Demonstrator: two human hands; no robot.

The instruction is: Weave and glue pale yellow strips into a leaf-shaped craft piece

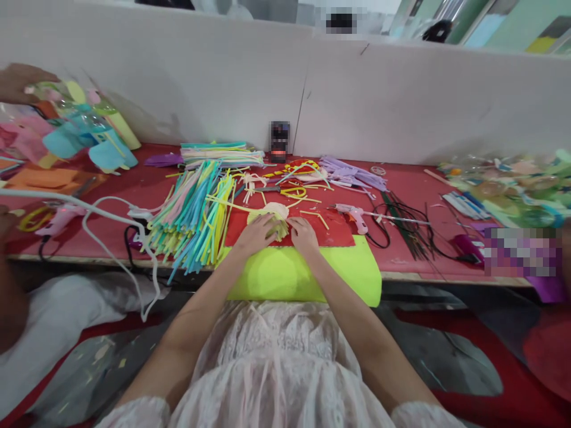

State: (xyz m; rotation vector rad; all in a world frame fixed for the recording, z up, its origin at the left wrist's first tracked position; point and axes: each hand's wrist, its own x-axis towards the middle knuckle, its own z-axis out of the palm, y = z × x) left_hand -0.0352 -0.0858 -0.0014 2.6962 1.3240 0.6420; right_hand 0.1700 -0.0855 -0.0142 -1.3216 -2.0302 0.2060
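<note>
A small bundle of yellow-green fuzzy strips, like pipe cleaners (281, 228), lies between my hands on the red mat (339, 235). My left hand (257, 233) is closed around its left side, with some fingertips hidden. On the other side, my right hand (305, 233) has loosely bent fingers right beside the bundle; whether they touch it is unclear. Just beyond is a pale round piece (277, 209). Yellow-handled scissors (293, 192) lie farther back, and a pink-and-white glue gun (352, 215) rests to the right.
A large pile of coloured pipe cleaners (196, 214) lies left, near a white cable (151, 285). Lime-green cloth (285, 276) covers the front edge. Dark thin stems (408, 226) lie right. Another person's hand (27, 82) is at far left, by bottle-like crafts (89, 128). A white partition (200, 83) stands behind.
</note>
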